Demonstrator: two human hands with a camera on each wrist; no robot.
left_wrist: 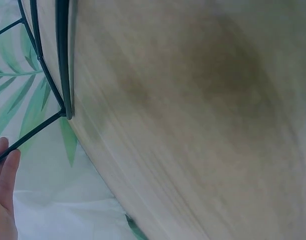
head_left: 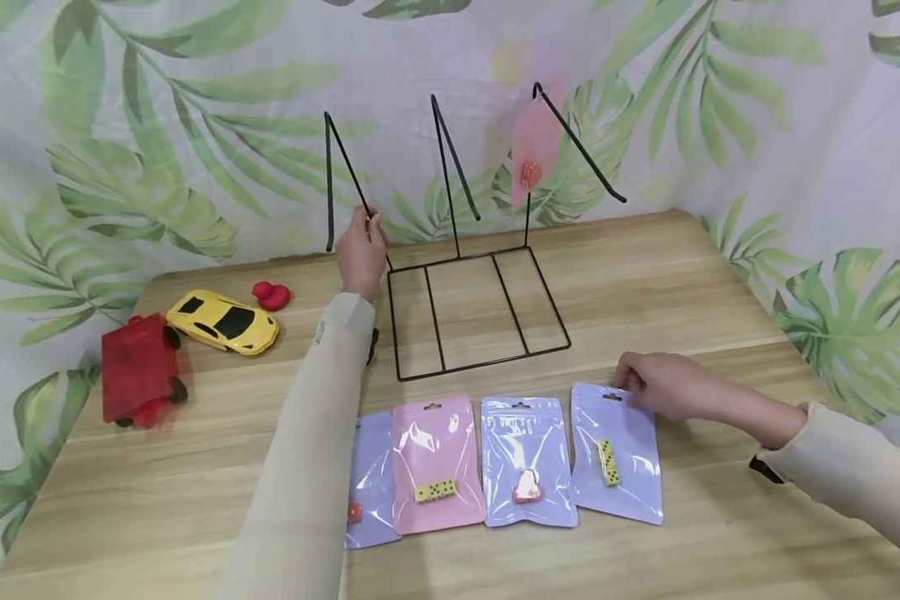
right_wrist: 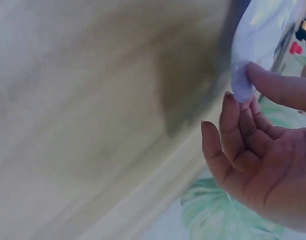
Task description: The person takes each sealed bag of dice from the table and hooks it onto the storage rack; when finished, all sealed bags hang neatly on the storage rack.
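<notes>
My left hand (head_left: 363, 252) holds the left upright of a black wire rack (head_left: 483, 364) with three hooked arms. In the left wrist view its fingers (left_wrist: 9, 175) are around the thin black rod. My right hand (head_left: 662, 385) pinches the top right corner of a purple zip bag (head_left: 630, 492) with yellow dice inside. The right wrist view shows thumb and fingers on the bag's edge (right_wrist: 242, 75). To its left lie another purple bag (head_left: 498, 442), a pink bag (head_left: 412, 442) with yellow dice, and a purple bag (head_left: 375, 475) partly behind my left sleeve. A pink bag (head_left: 536, 137) hangs on the rack's right arm.
At the table's left are a yellow toy car (head_left: 221, 322), a small red rubber duck (head_left: 272, 296) and a blurred red toy vehicle (head_left: 135, 367) with black wheels. A leaf-patterned cloth (head_left: 270, 167) hangs behind the wooden table (head_left: 682, 283), close to the rack's uprights.
</notes>
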